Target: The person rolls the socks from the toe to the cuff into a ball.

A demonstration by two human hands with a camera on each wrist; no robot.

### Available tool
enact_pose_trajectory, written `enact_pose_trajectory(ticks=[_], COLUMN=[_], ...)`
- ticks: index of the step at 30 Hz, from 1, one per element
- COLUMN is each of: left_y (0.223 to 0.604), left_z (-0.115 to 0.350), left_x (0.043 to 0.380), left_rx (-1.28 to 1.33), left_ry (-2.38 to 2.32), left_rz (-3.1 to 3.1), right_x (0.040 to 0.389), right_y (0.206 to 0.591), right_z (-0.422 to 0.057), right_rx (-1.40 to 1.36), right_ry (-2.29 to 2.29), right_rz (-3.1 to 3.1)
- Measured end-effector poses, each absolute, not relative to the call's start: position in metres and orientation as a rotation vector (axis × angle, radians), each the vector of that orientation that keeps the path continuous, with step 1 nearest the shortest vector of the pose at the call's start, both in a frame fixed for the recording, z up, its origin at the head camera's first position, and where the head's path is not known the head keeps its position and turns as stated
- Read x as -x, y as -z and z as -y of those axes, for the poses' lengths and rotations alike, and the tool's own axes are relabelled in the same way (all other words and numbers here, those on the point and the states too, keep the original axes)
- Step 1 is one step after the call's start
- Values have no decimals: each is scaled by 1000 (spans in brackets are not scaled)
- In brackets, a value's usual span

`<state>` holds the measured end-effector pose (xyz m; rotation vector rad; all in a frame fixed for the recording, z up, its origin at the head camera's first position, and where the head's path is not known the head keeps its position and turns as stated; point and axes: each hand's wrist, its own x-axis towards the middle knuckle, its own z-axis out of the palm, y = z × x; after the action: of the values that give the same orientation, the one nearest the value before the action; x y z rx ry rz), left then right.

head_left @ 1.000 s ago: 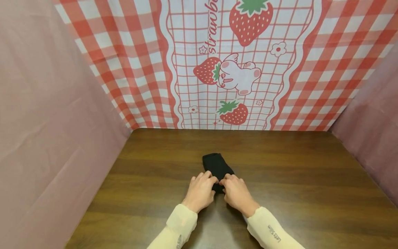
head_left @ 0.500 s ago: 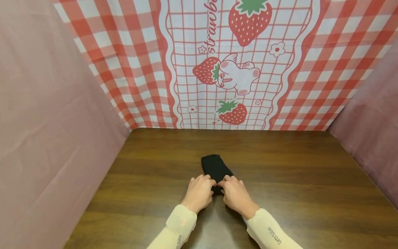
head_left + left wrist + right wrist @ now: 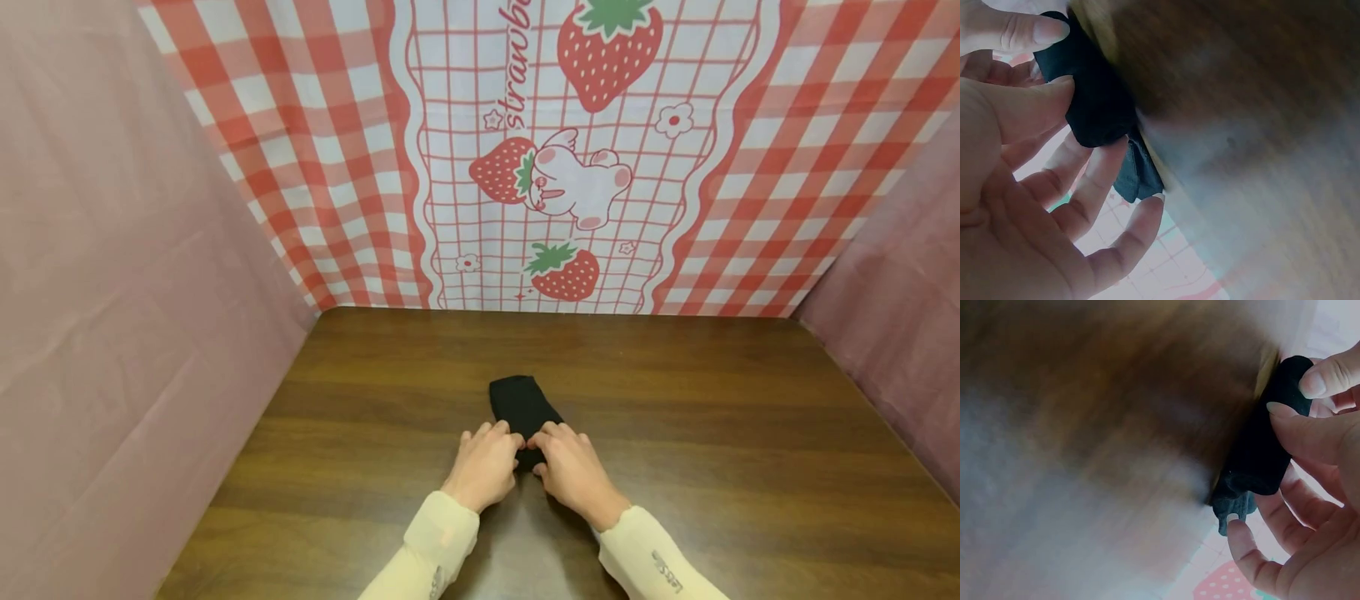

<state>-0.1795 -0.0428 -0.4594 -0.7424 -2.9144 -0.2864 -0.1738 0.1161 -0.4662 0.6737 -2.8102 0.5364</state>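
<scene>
A black sock (image 3: 521, 402) lies flat on the wooden table, its far end pointing away and a little left. Its near end is a thick roll, seen in the left wrist view as a dark rolled edge (image 3: 1091, 94). My left hand (image 3: 482, 467) grips the roll's left part, thumb on the near side and fingers curled over the far side. On the right part my right hand (image 3: 576, 472) does the same, its thumb (image 3: 1291, 422) pressing the roll. Both hands' index fingertips nearly meet over the middle and hide part of the sock.
The brown wooden table (image 3: 360, 417) spreads around the hands. A red-and-white strawberry-print cloth (image 3: 450, 150) hangs at its back edge. Pink cloths hang at the left (image 3: 150, 292) and right (image 3: 885, 333) sides.
The sock's far end has come slightly nearer to me, and both hands have shifted a little toward me. Their grip on the roll stays about the same.
</scene>
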Motion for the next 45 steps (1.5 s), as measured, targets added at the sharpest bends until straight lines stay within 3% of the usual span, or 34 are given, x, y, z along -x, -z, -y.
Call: enact_pose_trajectory(ticks=[45], left_y=[461], left_z=[45], left_x=[180], left_rx=[767], left_ry=[378], left_rz=[2858], right_x=[177], right_y=[462], right_z=[-118], right_rx=[-652], right_ry=[-551], right_rz=[2885])
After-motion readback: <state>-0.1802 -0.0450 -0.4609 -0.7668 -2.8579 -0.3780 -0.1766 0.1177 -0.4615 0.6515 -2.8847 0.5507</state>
